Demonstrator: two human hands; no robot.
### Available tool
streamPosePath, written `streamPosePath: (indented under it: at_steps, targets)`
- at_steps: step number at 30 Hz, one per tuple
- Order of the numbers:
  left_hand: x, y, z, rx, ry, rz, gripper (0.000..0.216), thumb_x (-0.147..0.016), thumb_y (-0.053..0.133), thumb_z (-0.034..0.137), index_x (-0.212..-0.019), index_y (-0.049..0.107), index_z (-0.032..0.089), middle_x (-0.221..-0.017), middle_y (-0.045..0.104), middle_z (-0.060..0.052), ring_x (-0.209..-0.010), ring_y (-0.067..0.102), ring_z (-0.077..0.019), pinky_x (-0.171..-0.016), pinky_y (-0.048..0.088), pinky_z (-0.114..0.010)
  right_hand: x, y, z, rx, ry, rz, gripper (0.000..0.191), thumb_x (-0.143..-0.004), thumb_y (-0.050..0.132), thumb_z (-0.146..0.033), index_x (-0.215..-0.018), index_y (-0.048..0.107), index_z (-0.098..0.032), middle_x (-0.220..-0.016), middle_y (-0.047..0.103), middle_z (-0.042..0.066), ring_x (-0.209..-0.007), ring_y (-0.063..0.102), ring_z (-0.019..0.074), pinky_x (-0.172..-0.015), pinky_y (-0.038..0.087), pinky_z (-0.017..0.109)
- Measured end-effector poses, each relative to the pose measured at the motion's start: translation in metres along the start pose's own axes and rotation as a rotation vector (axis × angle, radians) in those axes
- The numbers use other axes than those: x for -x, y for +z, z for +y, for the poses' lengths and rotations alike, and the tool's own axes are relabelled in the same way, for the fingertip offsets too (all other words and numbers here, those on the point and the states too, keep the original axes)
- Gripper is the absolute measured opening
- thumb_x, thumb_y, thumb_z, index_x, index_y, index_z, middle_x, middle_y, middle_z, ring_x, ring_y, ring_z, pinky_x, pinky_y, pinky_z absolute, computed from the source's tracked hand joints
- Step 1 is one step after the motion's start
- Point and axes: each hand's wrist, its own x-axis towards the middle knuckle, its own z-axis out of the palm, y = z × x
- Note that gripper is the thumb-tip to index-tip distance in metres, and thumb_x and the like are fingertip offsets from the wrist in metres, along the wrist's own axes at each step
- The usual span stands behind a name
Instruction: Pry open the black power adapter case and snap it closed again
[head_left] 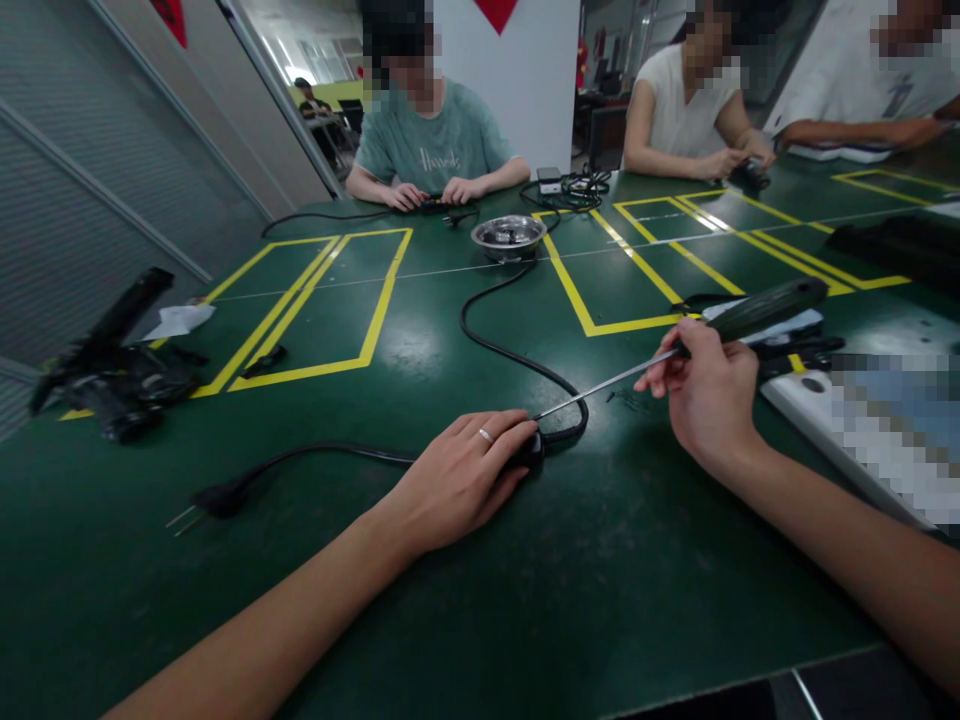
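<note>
On the green table, my left hand [469,475] is wrapped over a small black power-cord box [534,452], and most of that box is hidden under the fingers. Out of its left side runs a black cord to a two-pin plug [221,497]; from its right end a thicker black cable [517,353] curves away toward the far side. Between the fingers and thumb of my right hand [709,395] is a screwdriver [615,380], its dark handle pointing up and right. The screwdriver's tip meets or nearly meets the box's upper edge by my left fingertips.
A metal bowl [510,236] with small parts stands beyond the cable. Black parts [124,385] lie at the left. A white-edged board [832,440] and dark tools [802,350] lie at the right. Across the table sit several people, handling black items. Yellow tape [367,340] marks the tabletop.
</note>
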Motion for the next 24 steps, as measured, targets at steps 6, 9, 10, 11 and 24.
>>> streamPosePath:
  at_steps: [6, 9, 10, 11, 24]
  targets:
    - [-0.001, -0.0002, -0.0006, 0.035, -0.028, -0.021, 0.046, -0.095, 0.049, 0.031, -0.137, 0.038, 0.014, -0.136, 0.051, -0.014, -0.121, 0.051, -0.0252, -0.103, 0.044, -0.047, 0.0015, 0.0019, -0.0008, -0.03, 0.018, -0.011, 0.022, -0.082, 0.06, -0.034, -0.066, 0.059, -0.019, -0.045, 0.054, -0.003, -0.034, 0.049, 0.0104, -0.043, 0.051, 0.026]
    - [-0.001, 0.0006, -0.0011, 0.07, -0.024, -0.02, 0.042, -0.096, 0.048, 0.029, -0.135, 0.041, 0.016, -0.135, 0.052, -0.013, -0.121, 0.052, -0.0248, -0.102, 0.045, -0.047, 0.0005, 0.0014, -0.0005, -0.026, 0.022, -0.009, 0.022, -0.082, 0.059, -0.035, -0.067, 0.059, -0.019, -0.045, 0.054, -0.003, -0.034, 0.049, 0.01, -0.042, 0.051, 0.025]
    - [-0.0009, 0.001, -0.0013, 0.088, -0.021, -0.013, 0.041, -0.096, 0.048, 0.029, -0.134, 0.042, 0.016, -0.135, 0.052, -0.013, -0.121, 0.052, -0.0246, -0.102, 0.045, -0.047, 0.0003, 0.0011, -0.0004, -0.025, 0.023, -0.008, 0.022, -0.082, 0.059, -0.035, -0.067, 0.059, -0.019, -0.045, 0.054, -0.004, -0.034, 0.049, 0.0099, -0.042, 0.05, 0.025]
    - [-0.0007, 0.0014, -0.0016, 0.106, -0.019, -0.004, 0.04, -0.096, 0.048, 0.028, -0.133, 0.042, 0.016, -0.135, 0.052, -0.013, -0.122, 0.051, -0.0244, -0.103, 0.045, -0.047, 0.0001, 0.0009, -0.0004, -0.025, 0.024, -0.01, 0.022, -0.083, 0.059, -0.035, -0.067, 0.059, -0.019, -0.045, 0.054, -0.004, -0.034, 0.049, 0.0098, -0.042, 0.05, 0.025]
    - [-0.0009, 0.0026, -0.0029, 0.085, -0.036, -0.025, 0.048, -0.095, 0.049, 0.03, -0.138, 0.037, 0.014, -0.136, 0.051, -0.013, -0.125, 0.048, -0.0224, -0.107, 0.041, -0.044, 0.001, 0.0015, -0.0038, 0.006, -0.006, 0.002, 0.022, -0.082, 0.057, -0.028, -0.062, 0.058, -0.019, -0.044, 0.052, -0.003, -0.033, 0.051, 0.0106, -0.032, 0.039, 0.022]
